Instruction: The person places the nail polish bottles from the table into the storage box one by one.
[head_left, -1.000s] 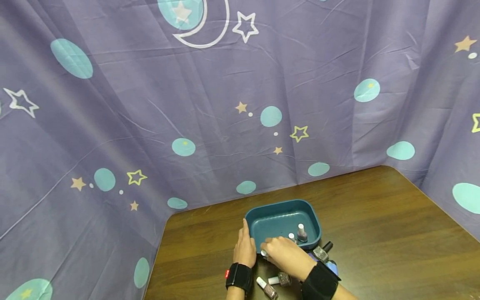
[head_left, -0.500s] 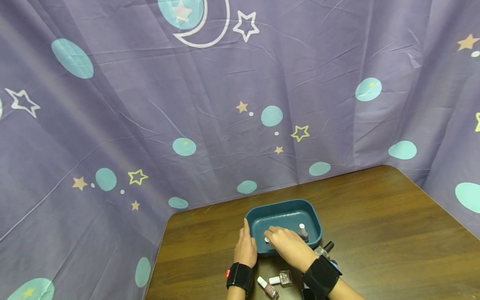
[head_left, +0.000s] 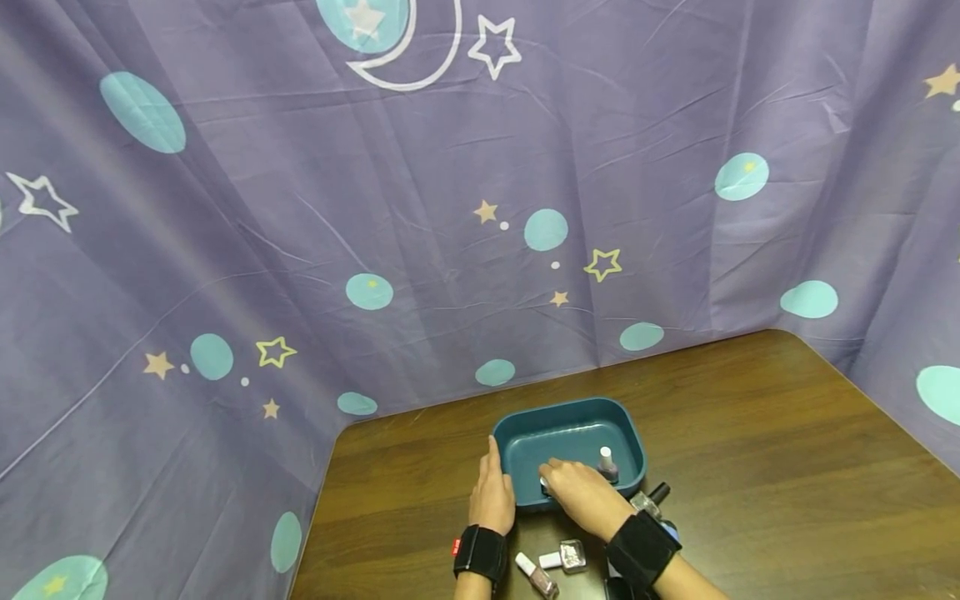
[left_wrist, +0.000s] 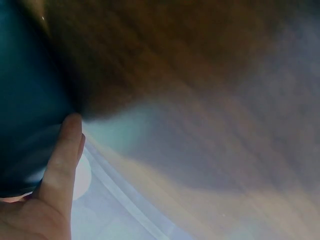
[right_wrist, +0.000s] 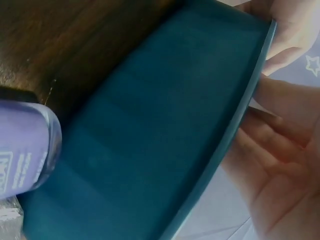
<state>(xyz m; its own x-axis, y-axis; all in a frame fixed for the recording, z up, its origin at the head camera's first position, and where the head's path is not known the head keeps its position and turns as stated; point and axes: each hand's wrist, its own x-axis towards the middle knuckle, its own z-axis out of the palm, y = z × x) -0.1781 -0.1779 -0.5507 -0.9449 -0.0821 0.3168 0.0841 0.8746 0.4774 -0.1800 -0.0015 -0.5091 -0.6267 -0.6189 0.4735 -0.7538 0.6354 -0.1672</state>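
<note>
A teal rectangular tray sits on the wooden table. My left hand lies along its left wall with fingers extended; the left wrist view shows a straight finger against that wall. Reaching over the near rim, my right hand pinches a white-capped nail polish bottle low inside the tray, most of it hidden by the fingers. Another nail polish bottle with a white cap stands upright near the tray's right side. From the right wrist, the tray's outer wall hides the fingertips.
Two white-capped nail polish bottles, a pinkish one and a glittery one, lie before the tray. A black-capped glitter bottle lies at its near right corner. A purple bottle shows close by. A patterned curtain hangs behind.
My right hand has carried the bottle from the near rim over into the tray, then slightly right and lower. My left hand has stayed at the tray's left side.
</note>
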